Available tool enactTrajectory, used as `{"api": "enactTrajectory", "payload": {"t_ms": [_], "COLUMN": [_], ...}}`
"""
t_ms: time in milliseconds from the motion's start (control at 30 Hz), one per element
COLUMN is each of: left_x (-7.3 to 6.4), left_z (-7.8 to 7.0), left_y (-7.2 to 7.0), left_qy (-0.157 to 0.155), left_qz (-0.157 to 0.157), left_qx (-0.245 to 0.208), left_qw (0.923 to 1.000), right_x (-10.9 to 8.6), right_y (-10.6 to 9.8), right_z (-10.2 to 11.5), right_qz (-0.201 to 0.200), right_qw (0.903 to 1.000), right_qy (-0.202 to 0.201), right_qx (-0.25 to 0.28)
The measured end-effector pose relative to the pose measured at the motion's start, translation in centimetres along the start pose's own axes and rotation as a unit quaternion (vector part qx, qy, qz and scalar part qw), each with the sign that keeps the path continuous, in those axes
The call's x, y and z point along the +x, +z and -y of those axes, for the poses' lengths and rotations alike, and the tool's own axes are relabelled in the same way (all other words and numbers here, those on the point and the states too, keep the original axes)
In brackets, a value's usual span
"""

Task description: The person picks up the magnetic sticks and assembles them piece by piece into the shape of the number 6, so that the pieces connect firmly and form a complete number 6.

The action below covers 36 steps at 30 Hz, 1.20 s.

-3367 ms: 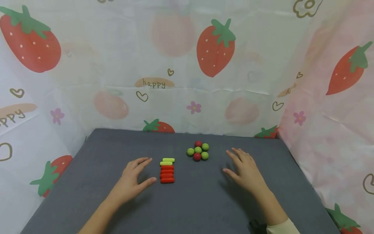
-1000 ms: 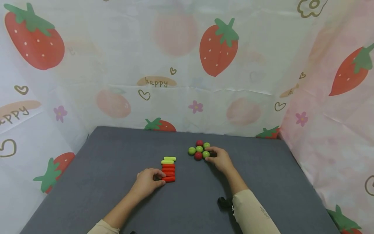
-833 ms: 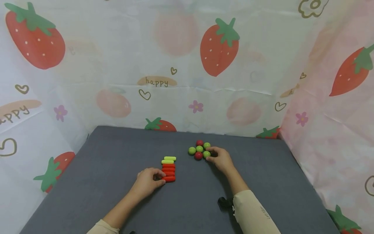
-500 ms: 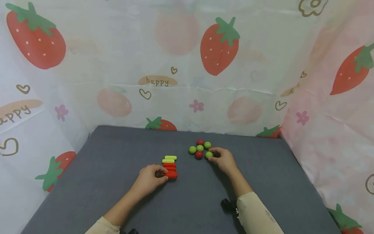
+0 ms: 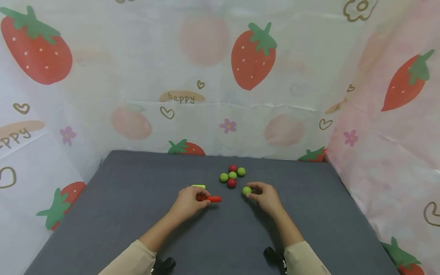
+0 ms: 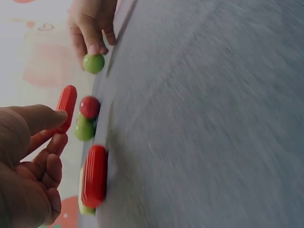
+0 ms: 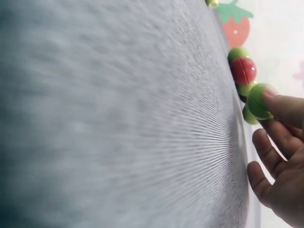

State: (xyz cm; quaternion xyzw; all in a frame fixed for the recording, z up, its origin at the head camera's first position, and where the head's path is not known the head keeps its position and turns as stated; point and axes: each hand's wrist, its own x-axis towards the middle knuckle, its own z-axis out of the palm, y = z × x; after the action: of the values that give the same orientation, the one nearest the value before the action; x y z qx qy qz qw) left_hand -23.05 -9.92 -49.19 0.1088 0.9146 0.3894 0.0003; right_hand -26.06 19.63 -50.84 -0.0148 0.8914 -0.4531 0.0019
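My left hand (image 5: 190, 202) pinches a short, ridged red stick (image 5: 215, 199) between thumb and fingers, raised over the table, as the left wrist view shows. Another red stick (image 6: 95, 175) lies on the table below that hand, with a yellow-green stick (image 5: 198, 186) beyond. The hand hides most of this row in the head view. My right hand (image 5: 269, 196) pinches a glossy green ball (image 5: 246, 191) between thumb and fingers, held up off the cloth. Just behind the ball sits a cluster of green and red balls; the nearest red ball (image 5: 232, 183) is at its front.
A dark grey cloth covers the table (image 5: 220, 236). At its back edge hangs a pale curtain (image 5: 206, 126) printed with strawberries, which also runs along both sides. Black wrist devices (image 5: 168, 263) show at both sleeves.
Left hand has gripped the front red stick and carried it up and right, off the row. Right hand has taken the front-right green ball from the cluster and drawn it nearer.
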Motion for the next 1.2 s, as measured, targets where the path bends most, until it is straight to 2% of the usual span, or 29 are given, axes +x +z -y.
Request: {"api": "enactTrajectory", "payload": {"t_ms": [167,333,567,1000,1200], "left_x": [1.0,2.4,3.9,5.0,5.1], "left_z": [-0.9,-1.4,-1.5,-1.8,-2.5], "left_y": [1.0,2.0,3.2,4.3,5.2], "left_qy": [0.024,0.028,0.051,0.056,0.067], "left_qz": [0.014,0.025,0.036,0.031,0.043], "left_qx": [-0.012,-0.038,-0.015,0.023,0.016], "left_qw": [0.9995,0.9986,0.9979,0.9977,0.9967], "right_x": [-0.6,-0.6,-0.3,-0.2,-0.4], "right_y": [0.2,0.4,0.7,1.2,0.8], "right_z": [-0.1,-0.1,-0.1,-0.1,-0.4], "right_qz": [0.011,0.016,0.026,0.033,0.03], "right_qw": [0.9999,0.9998,0.9996,0.9992,0.9993], "right_qy": [-0.008,-0.007,-0.01,-0.017,-0.009], "right_qx": [-0.002,0.001,0.002,0.016,0.021]}}
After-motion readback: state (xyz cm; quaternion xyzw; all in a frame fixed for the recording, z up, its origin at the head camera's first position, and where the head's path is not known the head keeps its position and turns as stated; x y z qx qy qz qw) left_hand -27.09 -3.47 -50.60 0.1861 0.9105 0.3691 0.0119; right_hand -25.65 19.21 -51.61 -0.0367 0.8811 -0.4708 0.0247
